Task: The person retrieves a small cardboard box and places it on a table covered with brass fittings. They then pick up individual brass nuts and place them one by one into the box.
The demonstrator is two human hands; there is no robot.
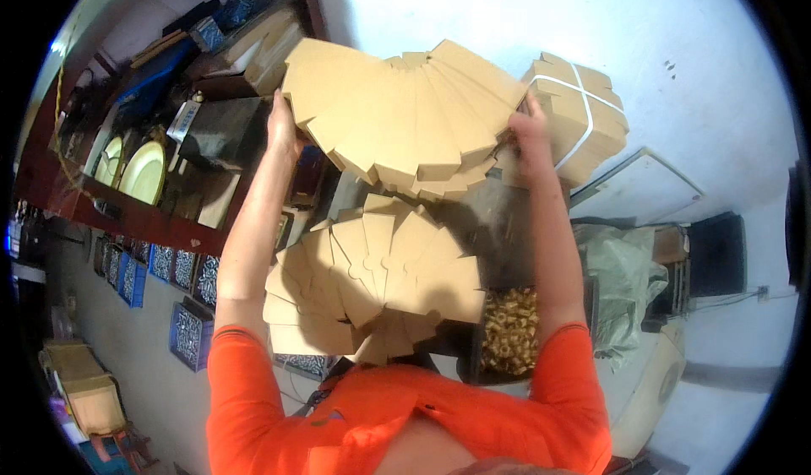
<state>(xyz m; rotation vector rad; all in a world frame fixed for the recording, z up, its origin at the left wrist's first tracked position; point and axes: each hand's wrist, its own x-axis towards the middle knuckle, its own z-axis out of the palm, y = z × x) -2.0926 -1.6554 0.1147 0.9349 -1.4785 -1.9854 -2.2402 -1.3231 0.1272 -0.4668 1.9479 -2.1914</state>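
A wide fan of flat, folded brown cardboard cartons (pixel 397 116) spreads between my raised arms. My left hand (pixel 283 127) is closed on its left end, with the fingers partly hidden behind the cardboard. At the right end my right hand (pixel 530 130) grips the fan's edge, slightly blurred. Below, nearer my body, lies a second fanned-out pile of flat cartons (pixel 376 260). Just beyond my right hand stands a bundle of cartons (pixel 591 112) bound crosswise with white strapping.
A bin of brass-coloured metal parts (pixel 510 331) sits beside my right forearm. Pale green plastic sheeting (pixel 621 276) hangs farther right. To the left are a cluttered shelf with a yellowish plate (pixel 144 173) and, on the floor, several blue crates of metal parts (pixel 190 337).
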